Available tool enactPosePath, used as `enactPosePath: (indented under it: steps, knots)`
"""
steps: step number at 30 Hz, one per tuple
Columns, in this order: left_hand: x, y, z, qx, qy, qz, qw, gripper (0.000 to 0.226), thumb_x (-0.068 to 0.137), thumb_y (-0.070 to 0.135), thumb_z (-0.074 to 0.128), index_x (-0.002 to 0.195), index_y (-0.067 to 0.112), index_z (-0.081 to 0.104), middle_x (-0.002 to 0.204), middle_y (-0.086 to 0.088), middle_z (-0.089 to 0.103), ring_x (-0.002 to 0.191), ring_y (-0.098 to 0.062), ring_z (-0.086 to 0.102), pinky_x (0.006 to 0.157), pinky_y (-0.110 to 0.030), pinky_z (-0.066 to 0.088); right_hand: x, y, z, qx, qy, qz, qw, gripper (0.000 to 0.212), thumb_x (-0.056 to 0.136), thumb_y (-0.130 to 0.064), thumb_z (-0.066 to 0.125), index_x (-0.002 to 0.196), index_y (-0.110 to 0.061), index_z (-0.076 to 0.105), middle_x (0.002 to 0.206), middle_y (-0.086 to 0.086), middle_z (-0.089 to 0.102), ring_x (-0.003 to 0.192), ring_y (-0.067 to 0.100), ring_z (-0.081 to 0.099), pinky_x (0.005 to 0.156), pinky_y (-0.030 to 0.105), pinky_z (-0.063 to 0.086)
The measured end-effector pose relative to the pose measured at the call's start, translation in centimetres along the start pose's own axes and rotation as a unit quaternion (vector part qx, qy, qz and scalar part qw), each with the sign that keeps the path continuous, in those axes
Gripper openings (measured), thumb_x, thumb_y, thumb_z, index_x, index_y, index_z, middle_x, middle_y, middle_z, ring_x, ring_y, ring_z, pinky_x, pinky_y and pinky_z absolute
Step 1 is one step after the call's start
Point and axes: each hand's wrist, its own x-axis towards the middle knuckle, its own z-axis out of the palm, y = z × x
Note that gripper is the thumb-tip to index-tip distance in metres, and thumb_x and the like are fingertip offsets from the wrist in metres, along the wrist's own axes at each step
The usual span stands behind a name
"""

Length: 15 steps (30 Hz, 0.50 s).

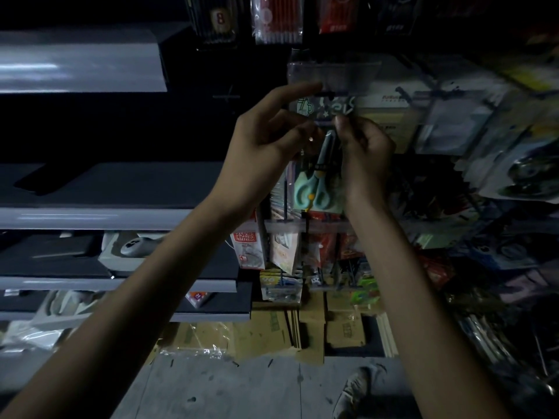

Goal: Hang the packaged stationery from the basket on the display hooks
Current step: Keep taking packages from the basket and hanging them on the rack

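A clear pack of mint-green scissors (316, 182) hangs between both raised hands in front of the display rack. My right hand (364, 149) pinches the pack's printed top card near its upper right corner. My left hand (266, 140) holds the pack's left side, its forefinger stretched up to the dark hook tip (328, 93) under a clear price-tag holder (332, 72). Whether the card's hole sits on the hook is hidden. The basket is out of view.
Other packaged goods hang all over the rack: red pen packs (278, 19) above, more packs on the right (453, 122) and below (281, 249). Grey shelves (90, 219) run along the left. Flattened cardboard (272, 331) lies on the floor beside my shoe (354, 391).
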Motion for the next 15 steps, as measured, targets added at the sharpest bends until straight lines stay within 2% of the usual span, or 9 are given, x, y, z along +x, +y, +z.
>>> enactPosePath:
  steps: [4,9,12,15]
  knots:
    - [-0.1,0.0,0.1,-0.001,0.005,0.004,1.000,0.036,0.104,0.000,0.059,0.138,0.009,0.062,0.098,-0.018,0.076,0.091,-0.021,0.074,0.086,-0.038,0.060,0.3,0.2,-0.3,0.011,-0.004,0.002,1.000,0.016,0.096,-0.029,0.070,0.096,-0.013,0.075,0.096,0.005,0.078,0.093,0.022,0.074,0.082,0.037,0.058]
    - [-1.8,-2.4,0.2,-0.012,0.024,-0.027,0.999,0.027,0.103,-0.001,0.061,0.127,0.008,0.068,0.102,-0.017,0.075,0.094,-0.022,0.074,0.087,-0.032,0.060,0.3,0.2,-0.6,0.010,0.005,0.007,1.000,0.012,0.096,-0.027,0.072,0.101,-0.018,0.076,0.096,-0.002,0.078,0.095,0.012,0.073,0.080,0.024,0.056]
    - [-2.7,-4.4,0.1,-0.012,0.080,-0.084,0.993,0.023,0.101,0.002,0.065,0.119,0.014,0.072,0.101,-0.007,0.077,0.095,-0.015,0.074,0.086,-0.028,0.059,0.4,0.1,-0.9,0.027,0.006,0.031,0.999,0.015,0.095,-0.026,0.074,0.105,-0.014,0.074,0.096,-0.005,0.076,0.090,0.000,0.070,0.076,0.015,0.053]
    - [-2.9,-6.5,0.2,0.001,0.151,-0.123,0.981,0.023,0.098,0.012,0.071,0.120,0.018,0.072,0.101,-0.007,0.076,0.096,-0.018,0.073,0.083,-0.030,0.059,0.6,0.0,-1.0,0.028,0.009,0.037,0.999,0.017,0.095,-0.026,0.075,0.106,-0.013,0.073,0.098,-0.004,0.075,0.088,-0.002,0.069,0.075,0.012,0.052]
